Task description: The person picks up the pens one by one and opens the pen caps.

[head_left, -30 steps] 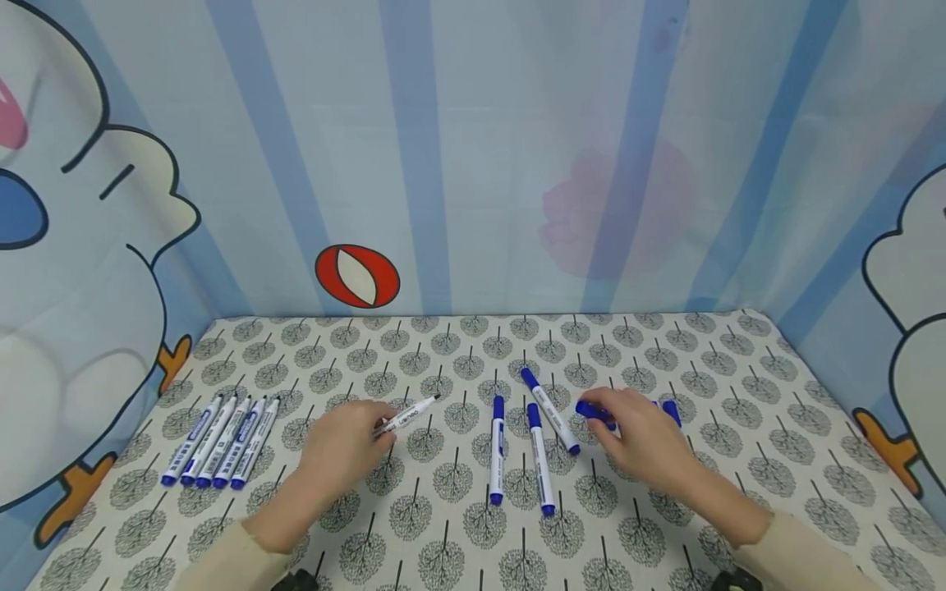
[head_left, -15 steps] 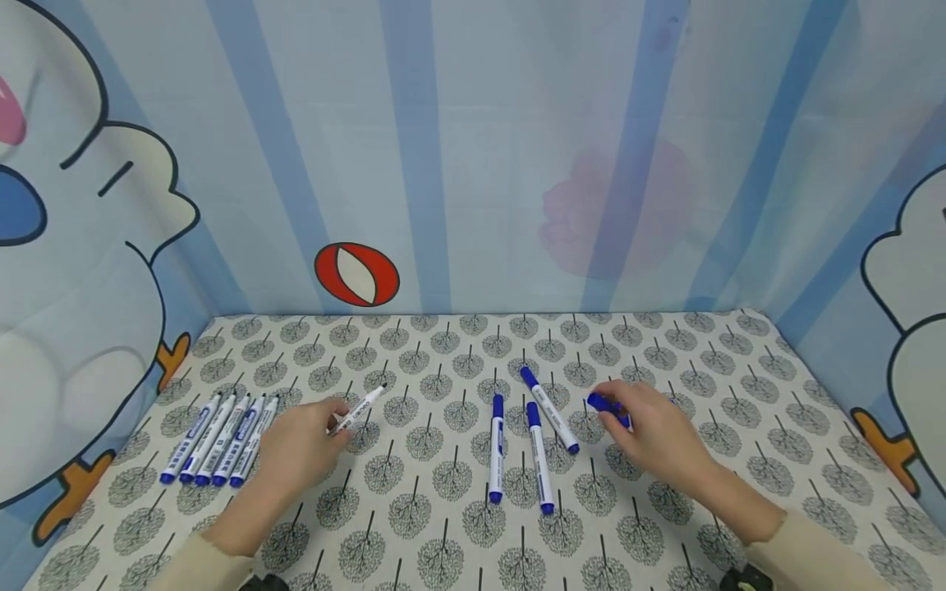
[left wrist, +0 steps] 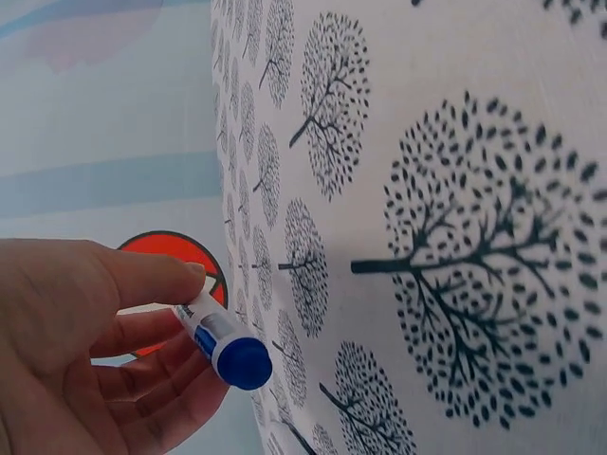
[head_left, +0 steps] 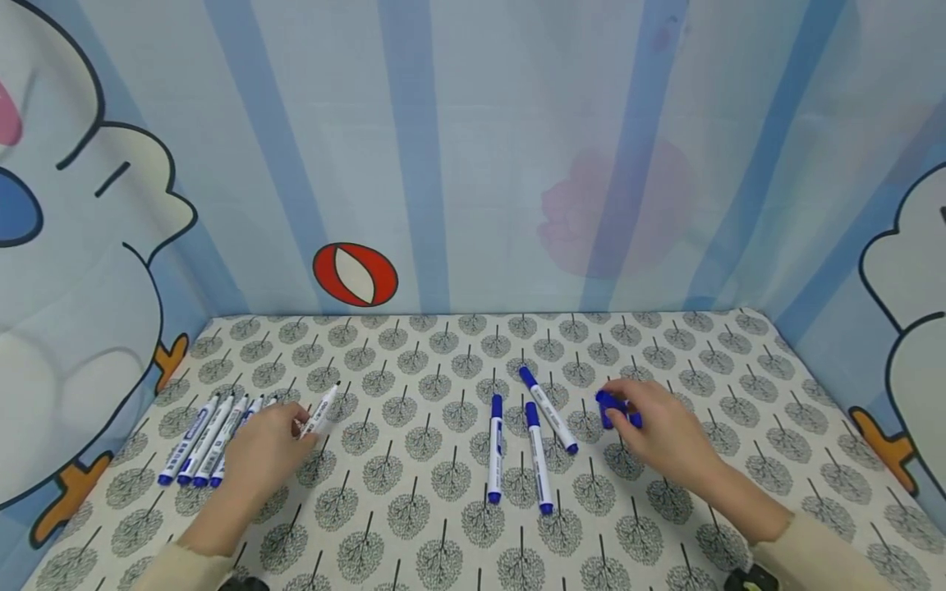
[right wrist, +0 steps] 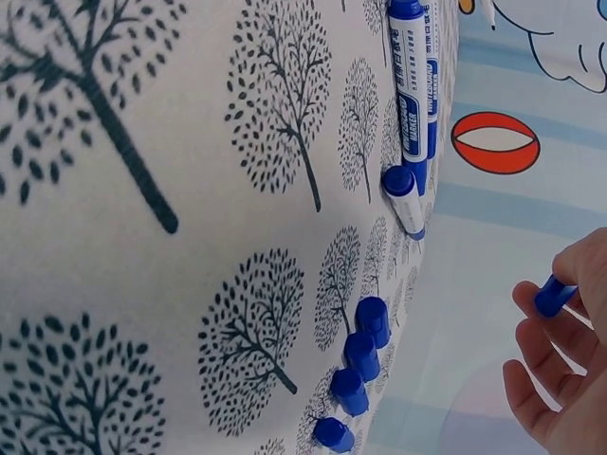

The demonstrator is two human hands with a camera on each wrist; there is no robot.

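The left hand (head_left: 266, 447) pinches an uncapped marker (head_left: 319, 413) by the blue end of its barrel, thumb over fingers, so the bare tip points up and away and clear of the cloth. It holds the pen just to the right of a row of markers (head_left: 210, 439) that lie side by side near the left edge of the tabletop (head_left: 458, 525), all angled the same way; the hand hides the rightmost of them. That neat packing reads as a sorted group, and the held marker sits close enough to look like it belongs with it.

The right hand (head_left: 658, 431) grips a loose blue cap (head_left: 610, 408) between thumb and fingertips, lifted off the tree-patterned cloth at the right of the scene. In the right wrist view four more blue caps (right wrist: 353, 379) stand in a short line on the cloth below that hand, kept together and apart from the pens.

Between the two hands lie three capped markers (head_left: 534, 439), two roughly parallel and one slanted behind them, well apart from either hand.
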